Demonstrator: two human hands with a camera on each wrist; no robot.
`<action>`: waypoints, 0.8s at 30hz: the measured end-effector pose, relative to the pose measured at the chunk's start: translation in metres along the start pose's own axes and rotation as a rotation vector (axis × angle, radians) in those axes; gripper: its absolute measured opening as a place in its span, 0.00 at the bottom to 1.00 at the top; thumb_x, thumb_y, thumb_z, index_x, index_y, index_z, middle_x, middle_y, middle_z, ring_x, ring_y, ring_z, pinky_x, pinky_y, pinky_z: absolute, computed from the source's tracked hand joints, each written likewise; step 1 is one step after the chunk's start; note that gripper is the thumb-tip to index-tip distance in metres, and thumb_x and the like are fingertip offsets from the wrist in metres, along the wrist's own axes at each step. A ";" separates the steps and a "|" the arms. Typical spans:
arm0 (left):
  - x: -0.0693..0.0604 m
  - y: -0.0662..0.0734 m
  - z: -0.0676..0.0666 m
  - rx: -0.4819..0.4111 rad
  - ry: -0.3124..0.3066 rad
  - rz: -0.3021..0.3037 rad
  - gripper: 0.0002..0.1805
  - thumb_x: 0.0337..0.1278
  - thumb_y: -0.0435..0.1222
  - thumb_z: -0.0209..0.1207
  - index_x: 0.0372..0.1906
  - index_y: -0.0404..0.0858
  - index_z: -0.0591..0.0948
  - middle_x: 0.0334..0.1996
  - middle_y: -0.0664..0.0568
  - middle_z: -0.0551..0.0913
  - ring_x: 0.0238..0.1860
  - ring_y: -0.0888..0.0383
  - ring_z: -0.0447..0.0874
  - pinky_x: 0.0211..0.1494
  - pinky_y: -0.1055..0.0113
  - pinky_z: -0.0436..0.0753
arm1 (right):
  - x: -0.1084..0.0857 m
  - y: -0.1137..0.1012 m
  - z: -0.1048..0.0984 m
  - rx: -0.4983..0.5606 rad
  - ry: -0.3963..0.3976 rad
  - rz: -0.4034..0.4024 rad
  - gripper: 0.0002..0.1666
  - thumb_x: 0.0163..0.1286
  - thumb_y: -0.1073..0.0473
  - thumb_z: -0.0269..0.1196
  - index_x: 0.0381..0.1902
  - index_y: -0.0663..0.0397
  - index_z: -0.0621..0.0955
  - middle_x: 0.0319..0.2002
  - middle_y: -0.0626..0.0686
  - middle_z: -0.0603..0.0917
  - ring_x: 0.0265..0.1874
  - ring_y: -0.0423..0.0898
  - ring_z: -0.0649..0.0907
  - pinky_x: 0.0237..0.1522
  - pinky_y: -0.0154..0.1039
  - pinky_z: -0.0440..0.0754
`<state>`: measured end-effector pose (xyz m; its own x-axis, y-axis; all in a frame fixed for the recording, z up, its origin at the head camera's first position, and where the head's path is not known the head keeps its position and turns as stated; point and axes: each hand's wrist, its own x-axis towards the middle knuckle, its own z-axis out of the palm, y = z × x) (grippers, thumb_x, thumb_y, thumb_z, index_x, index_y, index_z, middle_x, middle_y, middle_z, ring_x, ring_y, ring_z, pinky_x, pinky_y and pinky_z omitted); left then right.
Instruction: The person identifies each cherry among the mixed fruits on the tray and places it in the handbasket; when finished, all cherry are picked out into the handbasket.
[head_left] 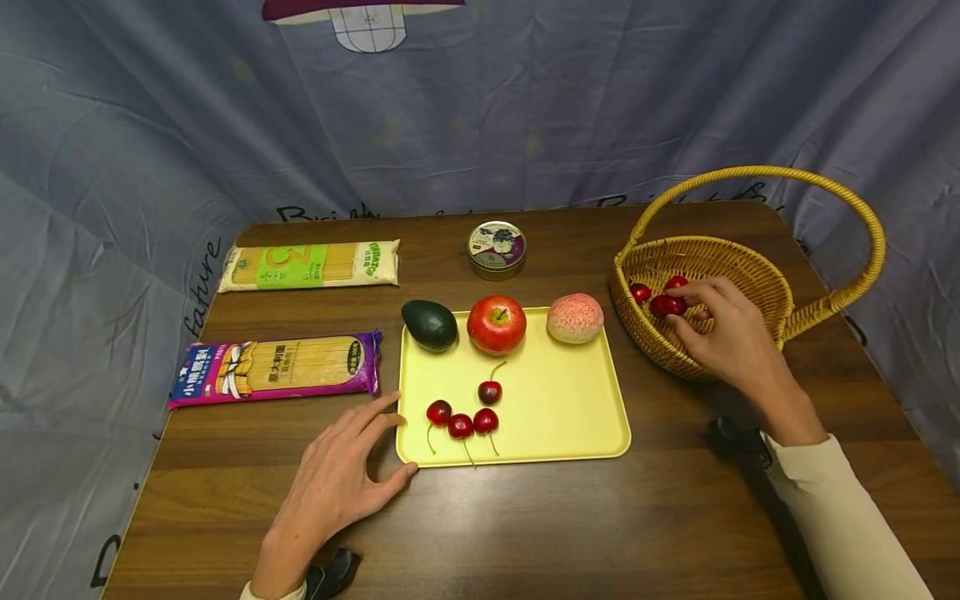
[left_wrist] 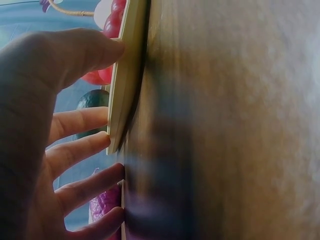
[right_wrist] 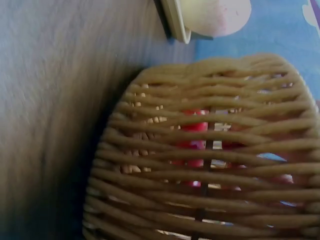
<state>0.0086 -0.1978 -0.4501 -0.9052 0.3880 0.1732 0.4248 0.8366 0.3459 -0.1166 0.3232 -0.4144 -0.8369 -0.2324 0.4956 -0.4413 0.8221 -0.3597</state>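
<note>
My right hand [head_left: 731, 333] reaches into a yellow wicker basket [head_left: 705, 364], thumb and index finger pinching a dark red cherry [head_left: 664, 306]. More cherries [head_left: 640, 292] lie near it inside. In the right wrist view the woven basket wall [right_wrist: 200, 175] hides most of that hand. My left hand [head_left: 333, 475] rests at the left edge of a pale yellow tray [head_left: 555, 400], its fingers spread and fairly straight. The left wrist view shows the thumb [left_wrist: 95, 47] and two fingers touching the tray's rim [left_wrist: 125, 85]. Several stemmed cherries [head_left: 461, 427] lie on the tray.
Along the tray's back sit an avocado [head_left: 430, 325], a red apple [head_left: 497, 325] and a peach [head_left: 575, 318]. Behind stands a round tin [head_left: 497, 248]. Two pasta packs, one green [head_left: 311, 266] and one purple [head_left: 277, 367], lie left. The basket's tall handle [head_left: 757, 172] arches upward.
</note>
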 end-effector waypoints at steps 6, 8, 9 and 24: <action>0.000 0.000 0.000 -0.002 0.000 -0.002 0.33 0.55 0.61 0.74 0.59 0.47 0.86 0.75 0.56 0.76 0.67 0.49 0.81 0.61 0.45 0.86 | 0.002 0.015 0.002 -0.050 -0.045 0.036 0.26 0.55 0.71 0.80 0.53 0.65 0.87 0.45 0.65 0.84 0.37 0.61 0.85 0.38 0.31 0.72; 0.000 0.000 0.000 -0.003 -0.001 -0.003 0.33 0.55 0.61 0.74 0.59 0.47 0.86 0.75 0.56 0.76 0.67 0.49 0.81 0.62 0.45 0.86 | 0.004 0.020 0.002 -0.064 -0.066 0.030 0.25 0.55 0.71 0.80 0.52 0.65 0.87 0.44 0.66 0.84 0.37 0.60 0.84 0.35 0.38 0.75; 0.000 0.000 0.000 -0.003 -0.001 -0.003 0.33 0.55 0.61 0.74 0.59 0.47 0.86 0.75 0.56 0.76 0.67 0.49 0.81 0.62 0.45 0.85 | 0.006 0.023 0.002 -0.070 -0.074 0.024 0.25 0.55 0.71 0.79 0.52 0.66 0.87 0.43 0.66 0.84 0.36 0.60 0.84 0.34 0.42 0.77; 0.000 0.000 0.000 -0.005 -0.007 -0.009 0.33 0.54 0.61 0.75 0.59 0.47 0.86 0.75 0.56 0.76 0.67 0.50 0.81 0.61 0.45 0.86 | 0.017 0.042 0.002 -0.087 -0.228 0.097 0.22 0.57 0.69 0.79 0.50 0.65 0.87 0.41 0.66 0.82 0.36 0.59 0.82 0.34 0.57 0.79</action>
<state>0.0085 -0.1975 -0.4500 -0.9091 0.3831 0.1636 0.4166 0.8382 0.3520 -0.1495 0.3531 -0.4226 -0.9295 -0.2539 0.2673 -0.3347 0.8853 -0.3228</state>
